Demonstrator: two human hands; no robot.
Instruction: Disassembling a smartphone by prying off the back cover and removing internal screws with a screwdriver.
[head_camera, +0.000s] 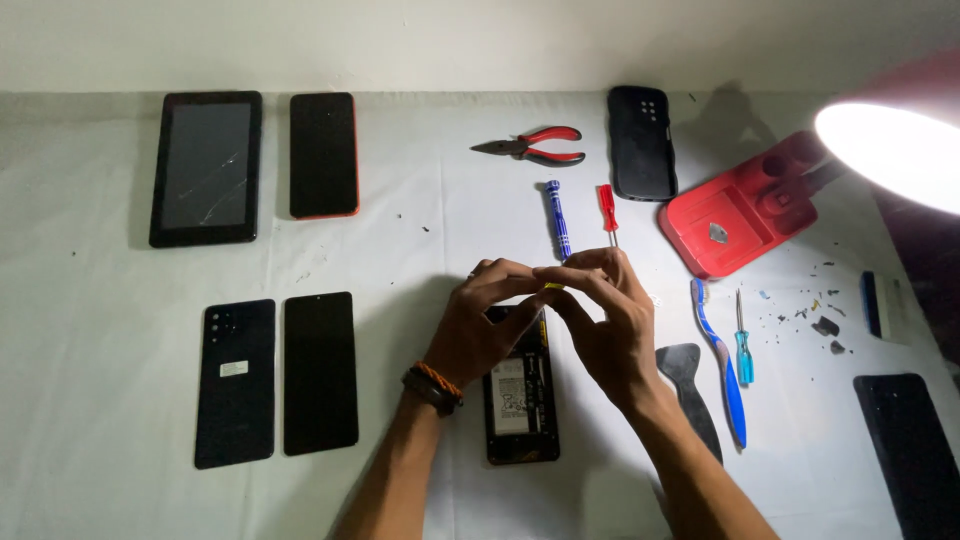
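At the centre of the frame the left hand (478, 328) and right hand (605, 318) pinch 1 small yellow piece (553, 287) between the fingertips, above the opened phone (521, 395). It looks like a removal step; next needs a gentle, steady pull. Glossy black slabs lie around.
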